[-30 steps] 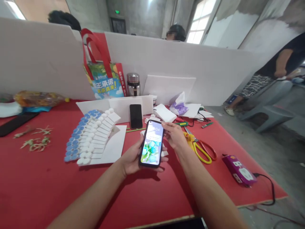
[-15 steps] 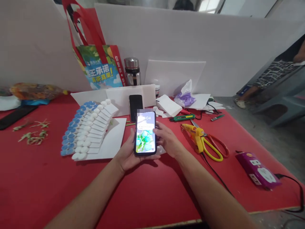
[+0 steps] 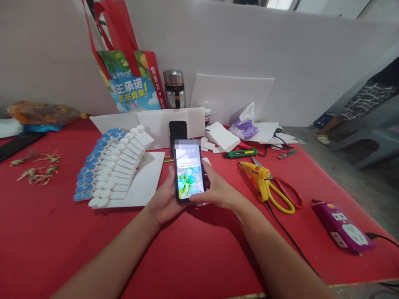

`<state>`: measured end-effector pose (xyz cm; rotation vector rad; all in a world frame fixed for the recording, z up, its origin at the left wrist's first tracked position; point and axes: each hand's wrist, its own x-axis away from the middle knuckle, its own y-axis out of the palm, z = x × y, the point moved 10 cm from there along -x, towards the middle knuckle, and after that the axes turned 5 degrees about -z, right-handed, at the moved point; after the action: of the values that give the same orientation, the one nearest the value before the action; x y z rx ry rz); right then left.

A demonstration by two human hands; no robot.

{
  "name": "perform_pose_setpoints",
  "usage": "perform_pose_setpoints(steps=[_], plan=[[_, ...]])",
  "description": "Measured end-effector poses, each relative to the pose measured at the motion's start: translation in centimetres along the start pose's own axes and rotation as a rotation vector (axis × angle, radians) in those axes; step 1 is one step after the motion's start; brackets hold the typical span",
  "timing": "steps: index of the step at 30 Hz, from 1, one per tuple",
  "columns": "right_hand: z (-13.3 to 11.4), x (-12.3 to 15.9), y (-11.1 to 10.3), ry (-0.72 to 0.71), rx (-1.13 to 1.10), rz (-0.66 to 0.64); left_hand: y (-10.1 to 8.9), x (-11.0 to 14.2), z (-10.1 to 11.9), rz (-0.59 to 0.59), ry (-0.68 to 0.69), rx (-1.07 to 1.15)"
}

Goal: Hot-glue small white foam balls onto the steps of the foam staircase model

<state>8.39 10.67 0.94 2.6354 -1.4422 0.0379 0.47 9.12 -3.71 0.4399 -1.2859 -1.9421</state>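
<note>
A lit smartphone [image 3: 189, 172] with blue tulips on its lock screen is held upright above the red table. My left hand [image 3: 163, 199] wraps its left side and lower back, fingers mostly hidden behind it. Along the right edge my right hand [image 3: 216, 187] grips too, its thumb lying on the bottom of the screen. Just behind stands a second, dark phone [image 3: 178, 131], leaning on a white foam board [image 3: 156, 126]. To the left, a fan-shaped piece [image 3: 115, 166] of white strips with rows of white and blue round ends rests on a white sheet [image 3: 145, 187].
Right of my hands lie a yellow glue gun [image 3: 257, 176], scissors [image 3: 282, 199], a green utility knife [image 3: 241, 153] and a purple power strip [image 3: 343, 228]. A shopping bag [image 3: 134, 83] and a steel flask [image 3: 174, 89] stand behind. A person's leg [image 3: 330, 124] shows at far right.
My right thumb has moved from the phone's right edge down to the bottom of its screen. The phone has shifted slightly left, and the camera view has moved a little.
</note>
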Motion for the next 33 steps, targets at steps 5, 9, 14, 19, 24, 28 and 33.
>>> perform_pose_setpoints(steps=[5, 9, 14, 19, 24, 28, 33], plan=[[-0.1, 0.0, -0.1, -0.024, 0.035, 0.002, -0.2, -0.1, 0.3, 0.02, 0.021, -0.01], [-0.3, -0.1, 0.0, -0.052, 0.047, 0.002, -0.2, 0.0, 0.2, -0.015, 0.013, 0.007], [-0.3, -0.1, -0.1, -0.074, 0.059, 0.021, -0.5, 0.1, 0.3, -0.025, 0.015, 0.008], [0.0, -0.2, -0.5, -0.096, 0.089, 0.061, -0.6, 0.2, 0.3, 0.001, 0.005, 0.01], [0.8, -0.4, -1.5, -0.109, 0.086, 0.235, -0.2, 0.2, 0.2, 0.042, 0.017, -0.001], [1.2, -0.4, -1.9, -0.11, 0.005, 0.315, -0.3, 0.3, 0.0, 0.084, 0.008, -0.01], [1.7, -0.5, -2.1, -0.051, -0.073, 0.304, -0.3, 0.3, 0.1, 0.075, 0.0, 0.002]])
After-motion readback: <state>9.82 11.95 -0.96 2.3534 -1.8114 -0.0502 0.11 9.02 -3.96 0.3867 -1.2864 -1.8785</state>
